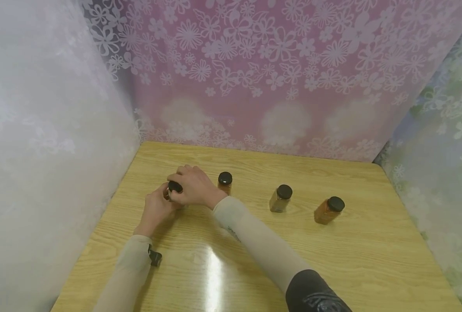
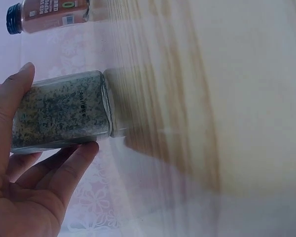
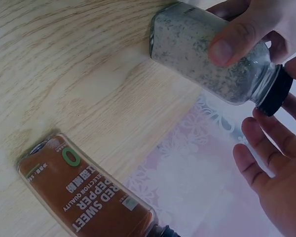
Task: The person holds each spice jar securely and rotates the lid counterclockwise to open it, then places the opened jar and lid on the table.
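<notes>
Wooden table (image 1: pixel 293 251): left hand (image 1: pixel 157 211) curled round a speckled jar (image 2: pixel 64 113), right hand (image 1: pixel 193 186) pinching its black cap (image 1: pixel 175 186)

The left arm (image 1: pixel 123 271) enters at the lower left of the frame; the right arm (image 1: pixel 260 245) slants in from the lower right. Left of centre, the left hand (image 1: pixel 158 210) and the right hand (image 1: pixel 194 186) are close together, the right one higher. In the left wrist view, the left thumb (image 2: pixel 20 89) opposes bent fingers (image 2: pixel 71 175) in a grip. At the right wrist view's lower right, the right palm (image 3: pixel 292 202) shows, its fingers partly bent and spread.
</notes>
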Demonstrator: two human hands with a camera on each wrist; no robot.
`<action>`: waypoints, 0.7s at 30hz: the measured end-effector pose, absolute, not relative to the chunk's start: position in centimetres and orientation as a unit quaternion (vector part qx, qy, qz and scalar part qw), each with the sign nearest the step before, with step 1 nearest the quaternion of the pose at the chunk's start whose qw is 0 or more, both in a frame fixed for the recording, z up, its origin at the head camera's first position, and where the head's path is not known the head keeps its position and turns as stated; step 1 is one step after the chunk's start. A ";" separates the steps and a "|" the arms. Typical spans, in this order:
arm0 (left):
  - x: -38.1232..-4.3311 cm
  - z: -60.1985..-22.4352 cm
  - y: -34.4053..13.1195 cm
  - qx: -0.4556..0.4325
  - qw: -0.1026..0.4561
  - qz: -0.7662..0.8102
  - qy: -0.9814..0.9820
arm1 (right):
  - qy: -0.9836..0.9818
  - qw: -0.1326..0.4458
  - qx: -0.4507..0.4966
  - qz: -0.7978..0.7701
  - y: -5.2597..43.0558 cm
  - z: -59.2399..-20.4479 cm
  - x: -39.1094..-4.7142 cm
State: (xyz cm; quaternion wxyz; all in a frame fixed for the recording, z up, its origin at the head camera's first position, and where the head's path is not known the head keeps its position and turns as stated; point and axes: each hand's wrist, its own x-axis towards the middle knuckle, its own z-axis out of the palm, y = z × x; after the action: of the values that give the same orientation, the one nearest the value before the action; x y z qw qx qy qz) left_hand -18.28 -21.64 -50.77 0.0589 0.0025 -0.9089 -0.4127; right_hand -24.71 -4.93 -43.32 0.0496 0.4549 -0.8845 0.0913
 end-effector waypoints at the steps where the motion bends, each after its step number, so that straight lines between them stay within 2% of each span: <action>1: -18.3 -50.8 -21.7 0.000 0.060 -0.409 -0.910 | -0.886 0.047 0.453 0.087 -5.0 -43.4 -24.7; 6: -18.5 -51.1 -21.7 -0.013 0.067 -0.398 -0.915 | -0.903 0.043 0.424 0.059 -5.1 -43.3 -24.7; 11: -18.5 -51.0 -21.6 0.005 0.047 -0.419 -0.907 | -0.916 0.043 0.396 0.051 -5.2 -43.2 -24.8; 17: -18.4 -50.9 -21.8 0.015 0.035 -0.436 -0.899 | -0.906 0.019 0.416 0.079 -5.1 -43.4 -25.1; 21: -18.4 -51.0 -21.9 0.004 0.049 -0.427 -0.903 | -0.900 0.014 0.429 0.076 -5.1 -43.5 -24.9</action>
State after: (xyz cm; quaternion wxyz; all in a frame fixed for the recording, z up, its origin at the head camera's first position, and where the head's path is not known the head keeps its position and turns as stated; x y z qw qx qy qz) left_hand -18.40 -21.93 -50.99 0.0494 0.0037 -0.9031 -0.4266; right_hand -24.94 -5.11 -43.47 0.0142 0.4289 -0.9001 0.0756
